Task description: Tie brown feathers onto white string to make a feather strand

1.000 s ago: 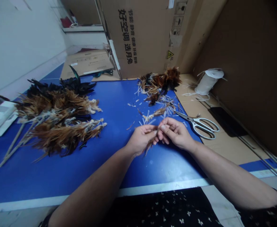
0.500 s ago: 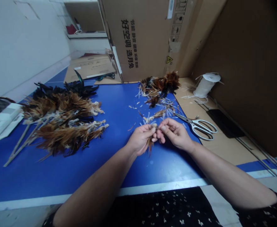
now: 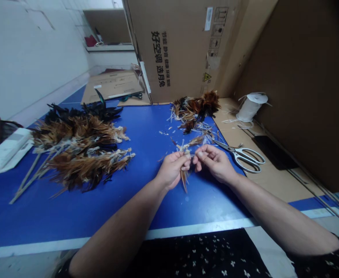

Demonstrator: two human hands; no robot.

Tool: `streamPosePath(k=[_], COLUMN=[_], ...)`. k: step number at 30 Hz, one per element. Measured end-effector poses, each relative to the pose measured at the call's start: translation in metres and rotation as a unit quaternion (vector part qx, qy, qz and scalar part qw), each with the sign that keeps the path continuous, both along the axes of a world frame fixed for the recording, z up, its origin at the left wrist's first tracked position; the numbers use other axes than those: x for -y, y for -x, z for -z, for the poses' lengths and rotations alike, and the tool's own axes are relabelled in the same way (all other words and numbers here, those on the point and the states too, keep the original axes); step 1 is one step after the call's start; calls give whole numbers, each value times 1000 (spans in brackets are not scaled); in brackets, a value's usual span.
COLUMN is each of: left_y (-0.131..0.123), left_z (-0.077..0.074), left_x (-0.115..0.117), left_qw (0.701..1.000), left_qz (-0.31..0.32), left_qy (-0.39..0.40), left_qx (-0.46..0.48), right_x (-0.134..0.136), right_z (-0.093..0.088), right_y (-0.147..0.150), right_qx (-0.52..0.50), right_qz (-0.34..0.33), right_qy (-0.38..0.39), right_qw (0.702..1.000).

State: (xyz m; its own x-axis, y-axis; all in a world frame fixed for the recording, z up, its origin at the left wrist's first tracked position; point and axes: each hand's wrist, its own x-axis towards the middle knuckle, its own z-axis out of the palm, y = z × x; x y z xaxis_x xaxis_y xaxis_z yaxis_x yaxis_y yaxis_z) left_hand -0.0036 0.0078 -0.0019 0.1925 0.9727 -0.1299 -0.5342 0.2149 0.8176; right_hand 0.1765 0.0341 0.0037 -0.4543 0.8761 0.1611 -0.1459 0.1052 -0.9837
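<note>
Brown feathers [image 3: 184,180] hang below my left hand [image 3: 173,168], whose thumb and fingers are pinched on their pale upper end. Close on its right, my right hand [image 3: 214,162] is closed too, thumb against fingertips, on a thin whitish strip [image 3: 193,155] that spans the small gap between the hands. How the strip joins the feathers is too small to tell. Just beyond my fingers lie loose feathers and clear strip scraps [image 3: 198,141]. Scissors [image 3: 246,157] with pale handles rest to the right of my right hand, blades toward the scraps.
Feather bundles [image 3: 82,146] with stick stems [image 3: 27,177] lie on the left of the blue table [image 3: 108,212]. A brown feather pile [image 3: 198,106] is at the back. On cardboard at right stand a white ribbon spool [image 3: 252,108] and a dark flat object [image 3: 275,151]. Large cardboard boxes [image 3: 183,46] wall the back.
My hands have drawn slightly apart, and the whitish strip now shows between them. The feathers under my left hand are more visible. The camera view has shifted a little.
</note>
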Motion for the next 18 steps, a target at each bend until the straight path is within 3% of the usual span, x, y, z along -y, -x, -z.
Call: streamPosePath(k=[3, 5, 8, 10, 12, 14, 18], left_y=[5, 6, 6, 6, 6, 6, 6], left_z=[3, 3, 2, 1, 0, -1, -4], left_x=[-3, -5, -5, -4, -4, -4, -5], left_qw=[999, 998, 997, 996, 995, 994, 993], left_qz=[-45, -62, -77, -92, -104, -107, -115], left_qy=[14, 24, 23, 15, 12, 10, 0], left_qx=[3, 1, 1, 3, 5, 8, 6], right_x=[-7, -14, -23, -26, -27, -27, -28], right_z=[-20, -37, -54, -54, -47, -35, -20], right_y=[-18, -42, -87, -119, -145, -164, -172], right_qx=[129, 274, 503, 622, 699, 726, 717], right_qz=[59, 91, 130, 141, 118, 86, 77], right_qy=[-82, -169, -262, -260, -239, -221, -227], right_qw=[986, 942, 813, 725, 663, 646, 655])
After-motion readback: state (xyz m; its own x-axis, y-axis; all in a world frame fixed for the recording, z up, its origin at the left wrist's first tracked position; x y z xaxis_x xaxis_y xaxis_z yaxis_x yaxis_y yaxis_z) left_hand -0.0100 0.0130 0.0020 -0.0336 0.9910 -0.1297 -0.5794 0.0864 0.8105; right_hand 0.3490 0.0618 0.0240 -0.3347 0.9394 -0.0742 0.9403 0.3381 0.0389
